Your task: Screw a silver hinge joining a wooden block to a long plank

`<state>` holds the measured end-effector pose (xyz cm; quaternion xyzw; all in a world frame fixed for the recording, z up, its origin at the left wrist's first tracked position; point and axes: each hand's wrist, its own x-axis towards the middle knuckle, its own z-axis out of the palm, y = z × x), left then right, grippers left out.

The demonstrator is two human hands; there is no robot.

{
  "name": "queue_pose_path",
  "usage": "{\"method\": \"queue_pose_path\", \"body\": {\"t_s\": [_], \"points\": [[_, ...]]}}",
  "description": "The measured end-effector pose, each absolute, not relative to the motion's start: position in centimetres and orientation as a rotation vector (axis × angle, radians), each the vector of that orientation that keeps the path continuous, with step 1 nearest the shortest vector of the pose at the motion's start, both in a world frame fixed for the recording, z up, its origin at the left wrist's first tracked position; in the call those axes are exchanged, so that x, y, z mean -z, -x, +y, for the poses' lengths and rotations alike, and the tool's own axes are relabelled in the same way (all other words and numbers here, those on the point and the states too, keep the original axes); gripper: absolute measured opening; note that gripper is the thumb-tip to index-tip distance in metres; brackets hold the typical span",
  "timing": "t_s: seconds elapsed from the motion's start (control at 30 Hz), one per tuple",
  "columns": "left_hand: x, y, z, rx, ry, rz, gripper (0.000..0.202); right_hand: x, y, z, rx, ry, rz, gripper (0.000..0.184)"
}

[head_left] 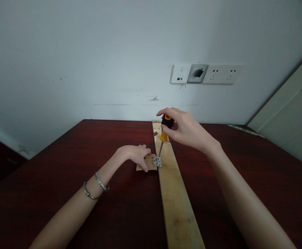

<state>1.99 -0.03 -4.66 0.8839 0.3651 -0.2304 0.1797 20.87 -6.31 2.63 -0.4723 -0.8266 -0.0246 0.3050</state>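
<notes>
Fingers (167, 111) of right hand (187, 131) clasp screwdriver (163, 136) on hinge (157, 161); left hand (134, 154) lies flat on wood block (150, 162).

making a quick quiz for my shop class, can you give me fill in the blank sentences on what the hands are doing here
1. The right hand grips a ____ by its yellow-and-black handle.
2. Its tip meets a small metal ____ between the long plank and the small wood block.
3. The left hand rests on the small wood block, and its wrist wears two silver ____.

Missing words: screwdriver; hinge; bracelets.
</notes>
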Motion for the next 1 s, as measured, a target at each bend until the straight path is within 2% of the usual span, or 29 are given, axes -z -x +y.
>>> {"method": "queue_pose_path", "body": {"t_s": [0.1,0.3,0.47,0.67,0.83,1.0], "points": [[4.46,-2.04,-0.16,0.657,-2.479,1.05,0.087,-2.68,-20.81,-6.41,0.089,1.272,-2.186,0.037],[4.35,-2.11,-0.34,0.652,-2.475,1.056,0.087,-2.68,-20.83,-6.31,0.154,1.308,-2.163,0.026],[4.65,-1.97,-0.26,0.614,-2.482,1.059,0.085,-2.51,-20.73,-6.31,0.167,1.322,-2.167,0.041],[4.69,-1.95,-0.2,0.629,-2.49,1.06,0.084,-2.49,-20.79,-6.05,0.132,1.266,-2.126,0.026],[4.79,-1.99,-0.11,0.635,-2.488,1.062,0.086,-2.53,-20.72,-6.25,0.112,1.258,-2.145,0.036],[4.87,-1.95,-0.04,0.625,-2.497,1.058,0.087,-2.47,-20.73,-6.08,0.143,1.273,-2.125,0.03]]}}
